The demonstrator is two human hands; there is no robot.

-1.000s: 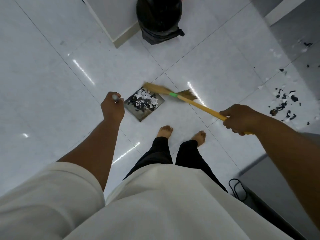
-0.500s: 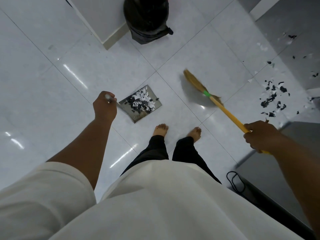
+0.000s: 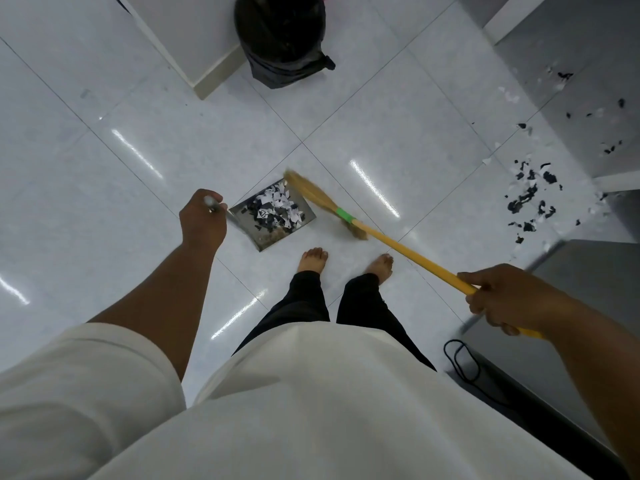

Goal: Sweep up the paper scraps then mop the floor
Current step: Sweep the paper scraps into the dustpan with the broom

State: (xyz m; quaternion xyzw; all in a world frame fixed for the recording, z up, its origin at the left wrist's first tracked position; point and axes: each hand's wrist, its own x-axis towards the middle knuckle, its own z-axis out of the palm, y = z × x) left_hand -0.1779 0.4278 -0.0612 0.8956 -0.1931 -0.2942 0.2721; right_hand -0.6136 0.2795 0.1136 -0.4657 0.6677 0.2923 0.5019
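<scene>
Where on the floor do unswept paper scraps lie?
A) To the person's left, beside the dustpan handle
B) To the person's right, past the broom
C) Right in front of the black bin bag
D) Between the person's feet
B: black and white paper scraps are scattered on the floor to the right, beyond the broom, while the dustpan already holds a pile.

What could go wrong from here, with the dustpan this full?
The dustpan is heaped, and the broom is at its edge: a hard stroke may flick scraps back onto the floor. The left hand alone holds it; tilting it on the way to the bin bag could spill. The scattered scraps at right are unswept; mopping now would smear them.
</scene>
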